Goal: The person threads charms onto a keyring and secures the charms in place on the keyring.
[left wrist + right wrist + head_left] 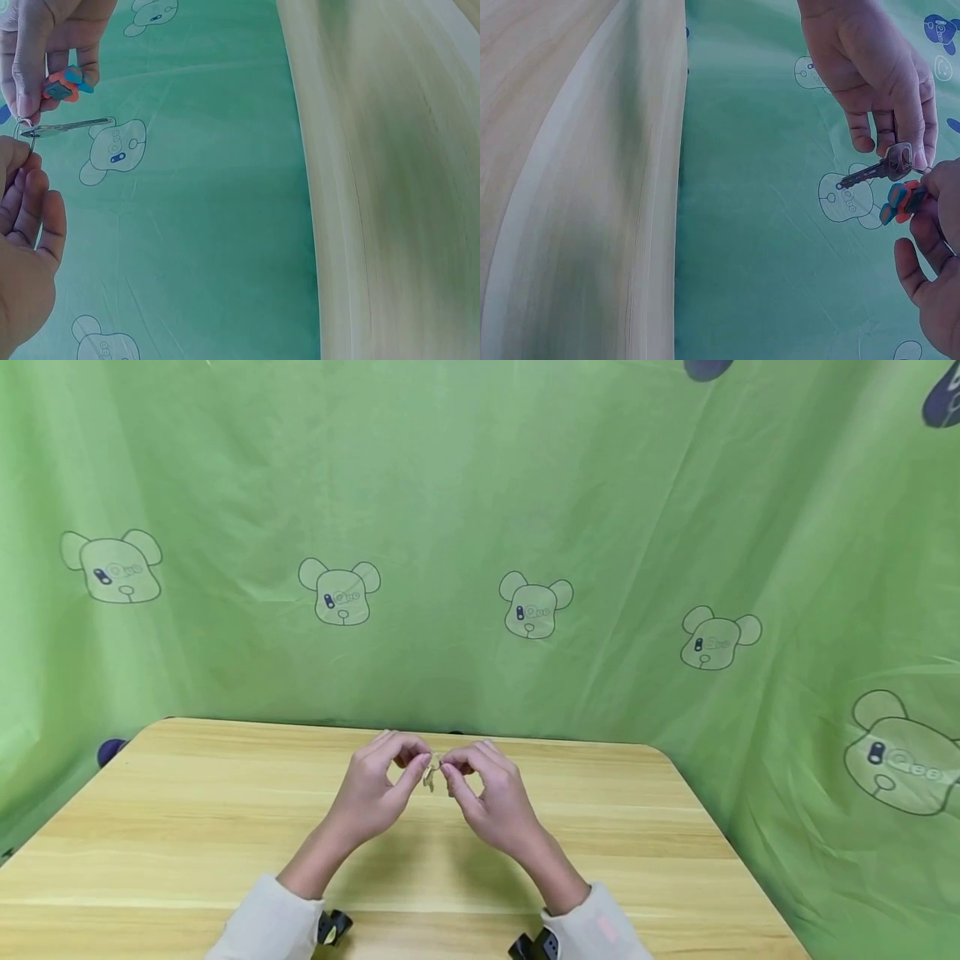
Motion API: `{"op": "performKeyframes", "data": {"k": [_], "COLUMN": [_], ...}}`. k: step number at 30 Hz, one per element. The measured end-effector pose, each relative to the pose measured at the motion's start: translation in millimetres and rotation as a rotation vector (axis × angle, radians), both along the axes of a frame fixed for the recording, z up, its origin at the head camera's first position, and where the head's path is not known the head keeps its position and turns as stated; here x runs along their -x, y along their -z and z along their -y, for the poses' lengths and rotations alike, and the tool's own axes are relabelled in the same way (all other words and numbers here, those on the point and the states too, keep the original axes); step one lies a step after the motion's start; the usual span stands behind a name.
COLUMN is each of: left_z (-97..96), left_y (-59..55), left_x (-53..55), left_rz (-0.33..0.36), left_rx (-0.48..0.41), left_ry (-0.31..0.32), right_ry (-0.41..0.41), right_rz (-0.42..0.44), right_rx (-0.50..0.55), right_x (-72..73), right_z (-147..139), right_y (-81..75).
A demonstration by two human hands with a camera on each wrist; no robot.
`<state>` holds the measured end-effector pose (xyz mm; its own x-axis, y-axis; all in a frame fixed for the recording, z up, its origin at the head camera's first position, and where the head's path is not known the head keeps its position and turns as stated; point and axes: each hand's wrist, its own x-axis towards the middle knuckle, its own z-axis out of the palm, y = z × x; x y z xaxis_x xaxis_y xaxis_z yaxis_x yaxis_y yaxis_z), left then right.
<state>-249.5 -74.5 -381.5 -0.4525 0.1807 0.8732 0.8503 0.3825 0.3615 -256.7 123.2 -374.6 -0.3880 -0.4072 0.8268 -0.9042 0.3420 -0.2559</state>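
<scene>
A metal key (874,172) hangs from a thin wire key ring (18,129) held up between both hands over the table. My left hand (375,789) pinches one side of the ring with thumb and forefinger. Opposite it, my right hand (495,795) pinches the ring's other side with its fingertips. A small orange and blue charm (901,202) sits against the right hand's fingers, just below the key in the right wrist view. In the head view the key shows as a small golden shape between the hands, and the fingertips hide part of the ring.
The light wooden table (187,827) spreads under both hands, its far edge just beyond them. Behind and beside it hangs a green curtain (435,510) printed with bear heads. Black wrist devices (333,927) sit at the pale sleeves (270,918).
</scene>
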Motion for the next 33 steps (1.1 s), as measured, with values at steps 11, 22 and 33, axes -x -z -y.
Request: {"op": "performKeyframes", "data": {"k": [11,22,33], "left_z": [-1.4,-4.1,-9.3], "left_y": [2.0,0.7,1.2], "left_x": [0.4,-1.9,-5.2], "left_rz": [0.044,0.133,0.287], "left_rx": [-0.040,-0.125,-0.208], "left_ry": [0.001,0.041,0.035], "right_ry": [-0.001,-0.014,-0.015], "right_rz": [0.033,0.053,0.067], "right_rx": [0.062,0.098,0.101], "right_x": [-2.4,-3.6,-2.7], "right_z": [2.2,4.2,5.4], "right_y": [1.4,1.1,2.8]}}
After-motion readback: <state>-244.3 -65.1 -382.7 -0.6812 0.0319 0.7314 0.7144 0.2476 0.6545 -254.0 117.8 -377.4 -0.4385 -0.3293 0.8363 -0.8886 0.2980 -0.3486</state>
